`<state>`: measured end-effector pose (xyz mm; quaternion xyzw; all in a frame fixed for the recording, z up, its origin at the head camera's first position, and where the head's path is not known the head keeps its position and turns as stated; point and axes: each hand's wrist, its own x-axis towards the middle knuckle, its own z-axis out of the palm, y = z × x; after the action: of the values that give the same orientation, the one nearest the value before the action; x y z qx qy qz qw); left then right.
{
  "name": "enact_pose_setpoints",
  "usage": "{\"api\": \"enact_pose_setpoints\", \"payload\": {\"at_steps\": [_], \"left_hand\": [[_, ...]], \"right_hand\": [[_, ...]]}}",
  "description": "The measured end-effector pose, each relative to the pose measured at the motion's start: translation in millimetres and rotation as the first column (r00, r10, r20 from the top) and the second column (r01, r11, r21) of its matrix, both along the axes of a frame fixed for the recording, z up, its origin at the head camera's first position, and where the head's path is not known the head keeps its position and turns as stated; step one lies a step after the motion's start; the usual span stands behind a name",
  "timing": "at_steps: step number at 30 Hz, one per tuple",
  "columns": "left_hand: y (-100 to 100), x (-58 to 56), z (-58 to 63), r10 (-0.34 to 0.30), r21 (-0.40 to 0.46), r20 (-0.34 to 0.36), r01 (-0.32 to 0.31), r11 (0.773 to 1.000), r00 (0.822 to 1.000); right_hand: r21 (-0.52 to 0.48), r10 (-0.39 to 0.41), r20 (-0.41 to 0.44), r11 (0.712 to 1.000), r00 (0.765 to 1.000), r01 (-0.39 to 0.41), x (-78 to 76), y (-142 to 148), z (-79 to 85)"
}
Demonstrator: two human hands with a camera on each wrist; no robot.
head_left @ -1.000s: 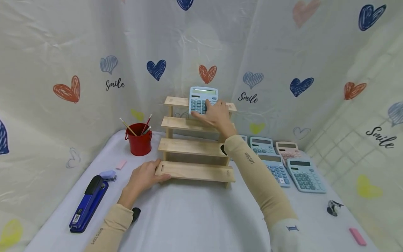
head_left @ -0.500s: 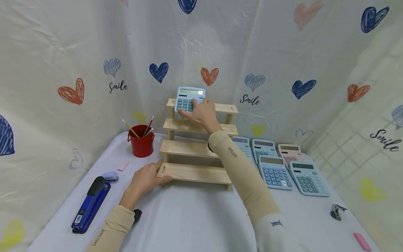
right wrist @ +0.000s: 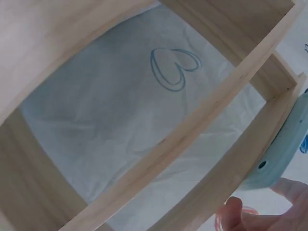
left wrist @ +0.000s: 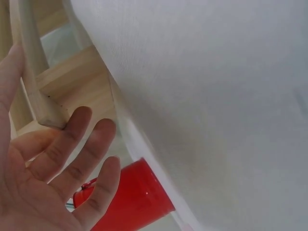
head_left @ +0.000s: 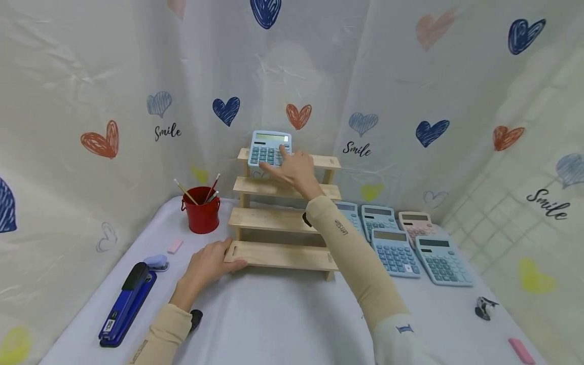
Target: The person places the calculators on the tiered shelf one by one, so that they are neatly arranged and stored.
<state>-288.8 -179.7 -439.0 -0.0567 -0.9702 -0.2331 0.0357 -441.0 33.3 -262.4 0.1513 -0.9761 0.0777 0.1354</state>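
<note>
A light blue calculator (head_left: pixel 269 148) leans face-up on the top step of a pale wooden stepped shelf (head_left: pixel 283 254). My right hand (head_left: pixel 294 171) holds its lower right part, index finger over the keys and thumb at the bottom edge. In the right wrist view the thumb and a finger meet the end of the calculator (right wrist: pixel 276 159); the rest of that hand is cut off. My left hand (head_left: pixel 207 266) holds the left end of the lowest step, its thumb along the front edge. The left wrist view shows the left hand's other fingers (left wrist: pixel 98 139) spread loosely beside the shelf corner (left wrist: pixel 53 115).
Left of the shelf stand a red bucket (head_left: pixel 203 215) with pencils, a pink eraser (head_left: pixel 175 246), a small light-blue stapler (head_left: pixel 156 262) and a long blue stapler (head_left: pixel 128 306). Several calculators (head_left: pixel 395 253) lie at right, with a black-and-silver item (head_left: pixel 484 308) and a pink block (head_left: pixel 521 351).
My right hand has moved the calculator left along the top step, to near its left end; in the last half second it hardly shifts. My left hand stays on the lowest step.
</note>
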Motion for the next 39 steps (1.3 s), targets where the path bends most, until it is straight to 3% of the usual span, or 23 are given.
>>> {"api": "enact_pose_setpoints", "payload": {"at_steps": [6,11,18,24,28,39], "left_hand": [[1,-0.7,-4.8,-0.001,-0.025,-0.007,0.001,1.000,1.000],[-1,-0.9,-0.9,-0.009,-0.023,-0.008,0.008,1.000,1.000],[0,-1.4,0.0,-0.025,-0.030,-0.006,0.024,0.999,1.000],[0,0.8,-0.6,-0.026,-0.025,-0.019,0.026,0.999,0.999],[-1,1.3,-3.0,-0.020,-0.022,-0.011,0.019,1.000,1.000],[-2,-0.5,-4.7,-0.021,-0.015,-0.012,0.020,1.000,1.000]], "right_hand": [[-0.058,0.022,-0.072,0.998,0.997,-0.027,19.1,34,-8.5],[-0.163,0.046,-0.125,0.984,0.991,-0.066,39.2,71,-13.6],[-0.306,0.004,-0.060,0.952,0.998,-0.022,61.3,136,-29.1],[-0.282,-0.084,-0.034,0.957,0.996,0.071,64.6,182,-55.0],[-0.259,-0.102,0.029,0.960,0.994,0.106,62.1,203,-77.0],[-0.111,-0.151,0.208,0.978,0.966,0.177,35.2,220,-135.2]]}}
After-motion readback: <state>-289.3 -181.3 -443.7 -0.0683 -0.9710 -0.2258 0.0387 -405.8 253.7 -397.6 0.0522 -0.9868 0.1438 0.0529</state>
